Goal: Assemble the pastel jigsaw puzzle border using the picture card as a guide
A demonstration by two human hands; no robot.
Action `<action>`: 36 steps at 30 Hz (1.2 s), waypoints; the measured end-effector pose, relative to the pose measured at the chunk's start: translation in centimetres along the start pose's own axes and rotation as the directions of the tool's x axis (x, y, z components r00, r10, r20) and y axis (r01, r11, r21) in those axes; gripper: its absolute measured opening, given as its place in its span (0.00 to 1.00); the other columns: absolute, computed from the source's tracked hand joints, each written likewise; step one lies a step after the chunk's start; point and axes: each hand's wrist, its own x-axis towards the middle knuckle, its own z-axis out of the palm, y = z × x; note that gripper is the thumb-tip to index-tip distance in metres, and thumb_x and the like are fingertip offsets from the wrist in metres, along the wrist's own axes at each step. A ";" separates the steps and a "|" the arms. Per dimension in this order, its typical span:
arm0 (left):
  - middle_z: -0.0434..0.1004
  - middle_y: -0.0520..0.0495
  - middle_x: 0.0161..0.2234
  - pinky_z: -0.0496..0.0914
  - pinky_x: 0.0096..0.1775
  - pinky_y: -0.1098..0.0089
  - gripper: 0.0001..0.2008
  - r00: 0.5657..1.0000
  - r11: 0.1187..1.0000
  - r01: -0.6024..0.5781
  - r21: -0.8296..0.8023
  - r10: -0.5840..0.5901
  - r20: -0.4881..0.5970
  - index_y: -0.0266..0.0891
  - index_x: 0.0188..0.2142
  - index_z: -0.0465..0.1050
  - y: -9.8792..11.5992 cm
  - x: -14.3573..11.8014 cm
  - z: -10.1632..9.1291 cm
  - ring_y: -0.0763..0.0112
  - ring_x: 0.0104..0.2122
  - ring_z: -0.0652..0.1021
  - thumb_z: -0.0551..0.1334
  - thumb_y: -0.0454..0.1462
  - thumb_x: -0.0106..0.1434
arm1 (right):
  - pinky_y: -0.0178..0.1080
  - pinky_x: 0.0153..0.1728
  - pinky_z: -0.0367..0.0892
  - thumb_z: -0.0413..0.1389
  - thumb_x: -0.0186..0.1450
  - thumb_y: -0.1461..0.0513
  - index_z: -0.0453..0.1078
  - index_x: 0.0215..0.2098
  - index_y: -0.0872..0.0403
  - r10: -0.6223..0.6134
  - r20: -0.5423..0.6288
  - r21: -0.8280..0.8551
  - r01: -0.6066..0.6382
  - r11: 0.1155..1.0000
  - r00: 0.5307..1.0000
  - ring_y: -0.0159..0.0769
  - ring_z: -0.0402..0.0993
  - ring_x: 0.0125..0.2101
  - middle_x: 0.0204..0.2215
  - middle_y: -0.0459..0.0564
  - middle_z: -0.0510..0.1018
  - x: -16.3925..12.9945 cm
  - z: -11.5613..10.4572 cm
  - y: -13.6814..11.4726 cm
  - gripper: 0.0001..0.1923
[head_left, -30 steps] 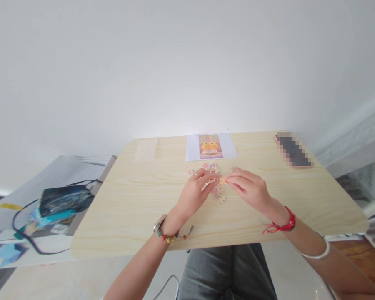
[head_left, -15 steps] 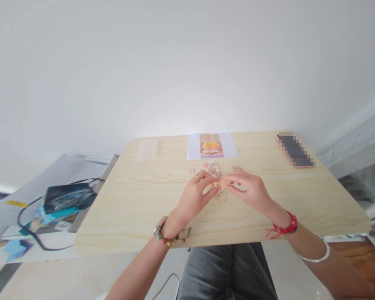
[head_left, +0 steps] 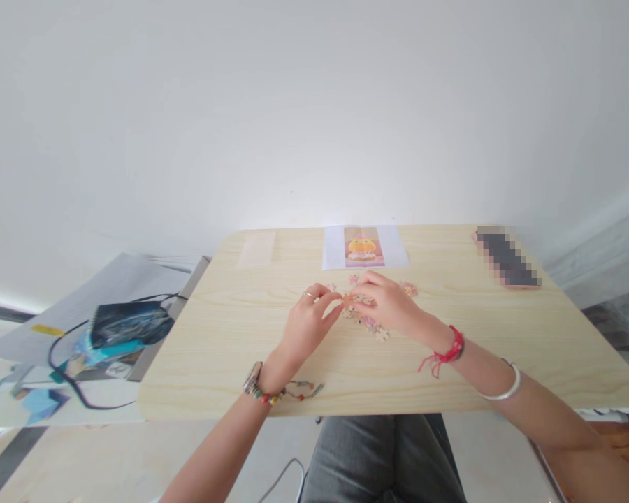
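Orange puzzle piece (head_left: pixel 347 301), its outline blurred, is pinched between the closed fingertips of the left hand (head_left: pixel 305 325) and right hand (head_left: pixel 391 305). Loose pieces (head_left: pixel 371 325) beneath the right fingers are partly hidden. Beyond them, a printed sheet (head_left: pixel 364 246) is laid; farther right, a phone (head_left: pixel 509 260) is obscured by pixelation.

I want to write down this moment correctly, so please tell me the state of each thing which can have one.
left hand, pinching a piece
right hand, pinching the same piece
piece, held between both hands
other pieces, clustered, partly hidden; too small to tell if any are joined
picture, flat, image up
phone, flat; screen pixelated
black bag, lying; open or shut unclear
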 end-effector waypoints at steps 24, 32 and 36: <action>0.70 0.46 0.37 0.69 0.39 0.67 0.09 0.967 0.983 0.159 0.093 -0.174 0.186 0.39 0.41 0.71 -0.9 1.3 0.3 0.67 0.37 0.74 0.58 0.34 0.60 | 0.35 0.31 0.62 0.56 0.58 0.66 0.74 0.31 0.53 0.238 0.084 -0.002 -0.239 0.971 0.968 0.31 0.67 0.29 0.28 0.47 0.69 -1.2 -0.7 3.0 0.05; 0.69 0.46 0.38 0.68 0.39 0.69 0.09 0.945 0.987 0.124 0.098 -0.148 0.291 0.40 0.41 0.71 1.3 1.2 2.2 0.67 0.39 0.73 0.58 0.33 0.60 | 0.37 0.32 0.60 0.55 0.60 0.64 0.72 0.28 0.57 0.170 0.106 -0.248 -0.139 0.959 0.980 0.34 0.66 0.30 0.29 0.50 0.69 -1.1 1.5 1.4 0.05; 0.69 0.46 0.37 0.68 0.38 0.71 0.09 0.945 0.989 0.110 0.096 -0.134 0.299 0.41 0.40 0.72 1.4 1.4 2.4 0.69 0.37 0.73 0.57 0.33 0.61 | 0.36 0.31 0.59 0.55 0.60 0.67 0.71 0.26 0.57 0.168 0.104 -0.221 -0.142 0.965 0.980 0.32 0.66 0.29 0.29 0.49 0.70 -0.5 1.6 1.7 0.05</action>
